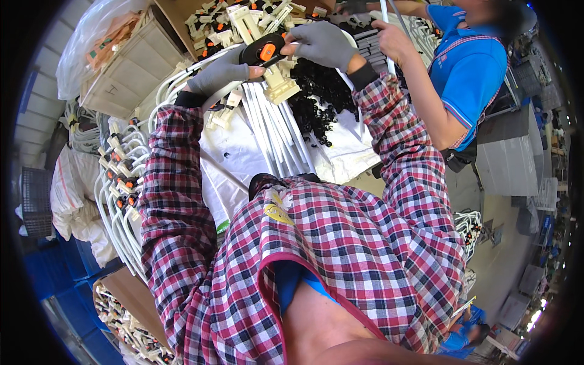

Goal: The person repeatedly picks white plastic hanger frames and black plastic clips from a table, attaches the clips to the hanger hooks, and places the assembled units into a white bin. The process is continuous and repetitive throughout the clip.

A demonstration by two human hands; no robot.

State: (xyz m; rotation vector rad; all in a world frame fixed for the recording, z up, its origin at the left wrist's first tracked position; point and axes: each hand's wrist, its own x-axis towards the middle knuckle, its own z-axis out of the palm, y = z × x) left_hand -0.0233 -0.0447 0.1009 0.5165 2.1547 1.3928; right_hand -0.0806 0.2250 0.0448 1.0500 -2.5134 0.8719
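Note:
Both my hands wear grey gloves with bare fingertips. My left hand (220,74) is closed on the left side of a cream plastic fitting (281,89) with a black round disc (250,56) and an orange button (266,52). From the other side my right hand (322,44) pinches the disc's right edge with thumb and fingers. The fitting is held upright above a bundle of white tubes (271,137). A curved white tube runs past my left hand; whether it joins the fitting I cannot tell.
Black clips (322,100) lie heaped right of the tubes. Beyond my hands, a carton (173,24) holds cream and orange fittings. Bent white tubes with fittings (121,182) are stacked at left, below a cream crate (131,67). A co-worker in blue (465,85) stands close at right, holding a white tube (387,36).

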